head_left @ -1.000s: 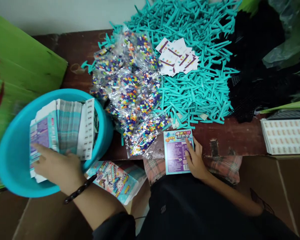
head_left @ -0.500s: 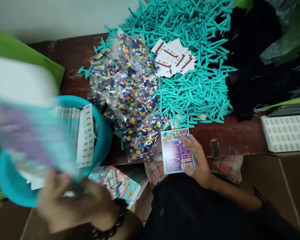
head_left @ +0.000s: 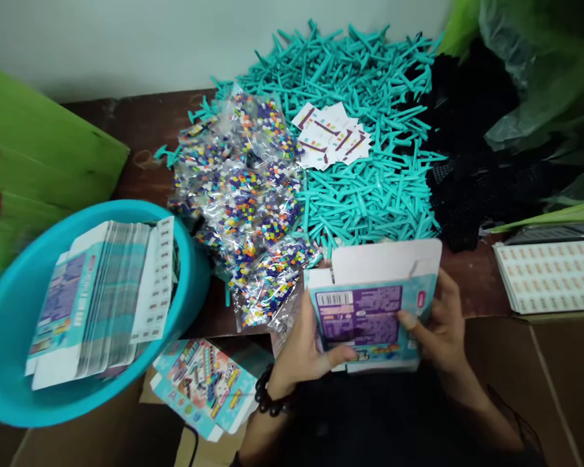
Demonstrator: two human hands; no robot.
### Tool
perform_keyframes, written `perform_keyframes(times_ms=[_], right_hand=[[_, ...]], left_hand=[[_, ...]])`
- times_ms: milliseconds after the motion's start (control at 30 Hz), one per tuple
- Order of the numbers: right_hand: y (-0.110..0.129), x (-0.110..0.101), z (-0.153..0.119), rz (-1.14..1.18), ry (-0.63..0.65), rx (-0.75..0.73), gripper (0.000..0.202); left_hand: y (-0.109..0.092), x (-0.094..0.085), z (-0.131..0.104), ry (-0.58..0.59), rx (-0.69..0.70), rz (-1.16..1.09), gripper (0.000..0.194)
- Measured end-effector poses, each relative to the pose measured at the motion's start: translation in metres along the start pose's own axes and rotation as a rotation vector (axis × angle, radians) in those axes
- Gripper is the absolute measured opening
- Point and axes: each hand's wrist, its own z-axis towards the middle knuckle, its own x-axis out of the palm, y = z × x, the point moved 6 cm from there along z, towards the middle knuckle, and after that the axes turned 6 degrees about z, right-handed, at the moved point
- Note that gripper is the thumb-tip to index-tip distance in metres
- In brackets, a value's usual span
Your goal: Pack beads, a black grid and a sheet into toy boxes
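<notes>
Close to my body, both hands hold a teal and purple printed cardboard box [head_left: 360, 314], its white flap standing up at the far end. My left hand [head_left: 304, 350] grips its left edge, the thumb lying across the printed face. At the right side my right hand [head_left: 440, 324] closes on the box, thumb on the face and fingers behind. Just beyond it lie clear bags of small coloured blocks [head_left: 253, 201] and a large heap of teal plastic hammers [head_left: 365, 194]. Several white printed cards [head_left: 333, 136] rest on the heap.
A blue tub [head_left: 194, 279] at the left holds a stack of flat boxes [head_left: 114, 298]. Another printed box [head_left: 209, 389] lies below the table edge. Black mesh material [head_left: 472, 149] and sticker sheets [head_left: 555, 275] are at the right. A green carton [head_left: 53, 149] stands at the back left.
My left hand has brought a box from over the tub to in front of me. My right hand, earlier on the smaller-looking printed box there, now grips the box too. The view has shifted slightly.
</notes>
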Motion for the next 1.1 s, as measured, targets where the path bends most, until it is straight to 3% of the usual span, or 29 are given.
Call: perform_keyframes(times_ms=[67,133,233,367,500,567,667,767,933,1000,1100], right_hand=[[-0.012,0.006,-0.013,0.033,0.075,0.003,0.103],[-0.021,0.013,-0.023,0.092,0.149,-0.012,0.119],[-0.029,0.017,-0.026,0.128,0.257,0.007,0.122],[-0.024,0.014,-0.013,0.053,0.294,0.067,0.092],[-0.006,0.009,0.009,0.032,0.137,-0.032,0.043],[0.001,0.011,0.019,0.060,0.056,-0.029,0.047],[0.014,0.016,0.032,0.120,0.041,0.032,0.032],[0.042,0.020,0.043,0.086,0.253,-0.001,0.058],[0.095,0.034,0.037,-0.281,0.886,-0.320,0.039],[0.102,0.043,0.035,-0.384,0.946,-0.395,0.034],[0.097,0.062,0.040,-0.460,0.875,-0.381,0.025]], left_hand=[[0.015,0.005,-0.002,0.013,-0.067,-0.187,0.094],[0.027,0.014,-0.012,-0.091,-0.143,-0.264,0.084],[0.035,0.037,-0.031,-0.153,-0.254,-0.331,0.078],[0.032,0.039,-0.034,-0.230,-0.348,-0.256,0.084],[0.011,0.027,-0.015,-0.098,-0.139,-0.156,0.086],[0.001,0.022,-0.009,-0.053,-0.038,-0.163,0.076],[-0.005,0.018,-0.004,-0.027,-0.076,-0.172,0.055],[-0.007,0.017,-0.002,0.000,-0.141,-0.154,0.046],[-0.010,0.003,0.000,-0.111,-0.156,-0.134,0.075],[-0.008,0.001,-0.001,-0.111,-0.172,-0.142,0.086],[-0.003,-0.003,-0.001,-0.129,-0.203,-0.188,0.090]])
